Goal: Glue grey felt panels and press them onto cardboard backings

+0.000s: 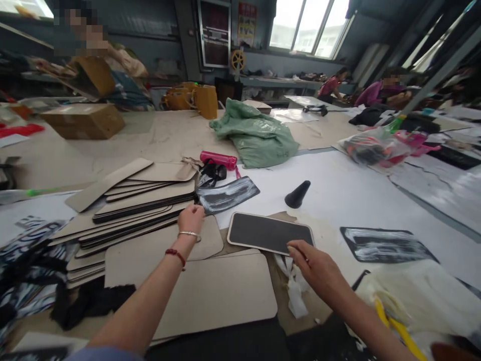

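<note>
My left hand [191, 218] is closed, its fingertips pinching the near-left corner of a thin black panel [229, 195] streaked with white, probably glue. The panel's far end tilts up a little. My right hand [313, 263] grips the near-right corner of a dark rectangular panel [268, 233] with a beige rim; thumb and fingers are partly hidden from each other. Beneath my left wrist lie large beige boards [221, 291] with rounded corners. More beige boards with black edges form a fanned stack [131, 210] to the left.
A black cone [298, 194] stands on white sheeting, with another white-streaked black panel [387, 244] to the right. Behind are a pink tube [218, 160] and a green plastic bag [259, 133]. Yellow-handled scissors [394, 326] lie lower right. A cardboard box [84, 121] and other people are farther back.
</note>
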A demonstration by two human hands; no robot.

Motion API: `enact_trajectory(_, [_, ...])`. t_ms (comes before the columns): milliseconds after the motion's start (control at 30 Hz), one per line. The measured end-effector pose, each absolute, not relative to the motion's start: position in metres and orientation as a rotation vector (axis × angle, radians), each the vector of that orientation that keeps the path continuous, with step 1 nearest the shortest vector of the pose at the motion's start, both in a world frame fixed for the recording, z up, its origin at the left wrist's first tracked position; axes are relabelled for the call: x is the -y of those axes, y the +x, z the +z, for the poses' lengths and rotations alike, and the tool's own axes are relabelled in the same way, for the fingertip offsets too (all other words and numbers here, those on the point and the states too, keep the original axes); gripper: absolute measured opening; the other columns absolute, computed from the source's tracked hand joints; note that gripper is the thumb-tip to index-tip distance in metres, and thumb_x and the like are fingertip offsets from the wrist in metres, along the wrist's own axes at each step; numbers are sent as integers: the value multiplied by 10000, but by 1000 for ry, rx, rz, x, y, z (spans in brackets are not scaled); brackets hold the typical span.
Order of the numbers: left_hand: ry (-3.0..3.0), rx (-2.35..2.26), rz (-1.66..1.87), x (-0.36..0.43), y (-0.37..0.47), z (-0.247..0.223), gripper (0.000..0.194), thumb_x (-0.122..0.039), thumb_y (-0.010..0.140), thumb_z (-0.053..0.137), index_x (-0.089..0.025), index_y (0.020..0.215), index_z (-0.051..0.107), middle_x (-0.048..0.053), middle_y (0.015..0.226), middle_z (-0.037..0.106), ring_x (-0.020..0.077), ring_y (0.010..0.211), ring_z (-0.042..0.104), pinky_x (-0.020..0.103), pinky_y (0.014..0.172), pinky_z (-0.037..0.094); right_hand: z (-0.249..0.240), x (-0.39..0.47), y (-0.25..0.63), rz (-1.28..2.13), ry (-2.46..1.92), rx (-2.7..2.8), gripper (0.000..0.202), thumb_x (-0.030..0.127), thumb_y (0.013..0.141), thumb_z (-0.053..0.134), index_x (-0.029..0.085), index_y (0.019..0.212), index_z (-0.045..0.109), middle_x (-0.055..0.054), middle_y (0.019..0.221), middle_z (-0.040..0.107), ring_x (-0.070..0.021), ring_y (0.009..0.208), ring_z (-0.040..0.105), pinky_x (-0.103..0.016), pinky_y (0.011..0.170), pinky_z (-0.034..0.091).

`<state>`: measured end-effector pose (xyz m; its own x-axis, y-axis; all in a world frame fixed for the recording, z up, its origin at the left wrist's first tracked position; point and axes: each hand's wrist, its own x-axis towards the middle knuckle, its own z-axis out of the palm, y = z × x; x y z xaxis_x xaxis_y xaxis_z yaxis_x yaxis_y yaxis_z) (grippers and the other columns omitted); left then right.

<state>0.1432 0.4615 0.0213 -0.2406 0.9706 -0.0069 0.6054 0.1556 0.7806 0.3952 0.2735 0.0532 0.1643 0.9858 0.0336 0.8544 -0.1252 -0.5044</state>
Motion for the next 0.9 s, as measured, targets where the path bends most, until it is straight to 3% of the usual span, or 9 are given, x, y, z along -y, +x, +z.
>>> enact_trajectory(100, [1665, -1791, 1190, -429, 158, 61, 144, -256, 730, 480, -175, 697, 593, -18, 597, 581, 114, 570, 539, 218, 583, 413, 76, -268, 386, 472, -1963, 1691, 286, 411, 875, 346, 229, 895, 566, -21, 786, 643, -166, 725, 606, -266, 646, 447])
enact_trajectory(267, [2451, -1362, 1520, -335, 187, 125, 162, -163, 802, 457, -168, 669, 548, 0, 590, 514, 108, 553, 474, 223, 548, 374, 141, -262, 344, 306, -1747, 1710, 269, 429, 851, 412, 210, 794, 557, 10, 672, 591, -117, 588, 535, -227, 571, 404])
enact_trajectory(500, [2646, -1097, 1649, -233, 192, 156, 118, -110, 824, 455, -153, 755, 541, 16, 568, 508, 139, 555, 460, 270, 518, 362, 205, -220, 308, -24, -1732, 1821, 250, 375, 836, 439, 209, 650, 451, 41, 558, 480, -97, 500, 434, -215, 509, 333])
enact_trajectory(633, [2304, -1001, 1595, -188, 173, 156, 149, -137, 850, 403, -155, 846, 551, 38, 664, 564, 140, 655, 516, 267, 618, 427, 230, -171, 306, -230, -1640, 2089, 244, 315, 855, 384, 210, 643, 445, 12, 606, 478, -108, 516, 435, -226, 501, 324])
enact_trajectory(767, [1507, -1270, 1417, -168, 143, 132, 225, -268, 865, 394, -167, 1003, 540, 96, 940, 614, 166, 873, 567, 300, 797, 446, 260, -115, 302, -117, -1454, 2334, 223, 310, 864, 404, 221, 672, 475, 5, 596, 474, -114, 512, 454, -224, 480, 354])
enact_trajectory(900, [905, -1245, 1127, -167, 120, 102, 436, -352, 848, 405, -139, 1228, 422, 152, 1303, 451, 203, 1185, 438, 313, 964, 353, 286, -64, 290, 27, -1362, 2331, 207, 337, 846, 447, 240, 669, 495, -5, 590, 500, -126, 504, 477, -214, 444, 400])
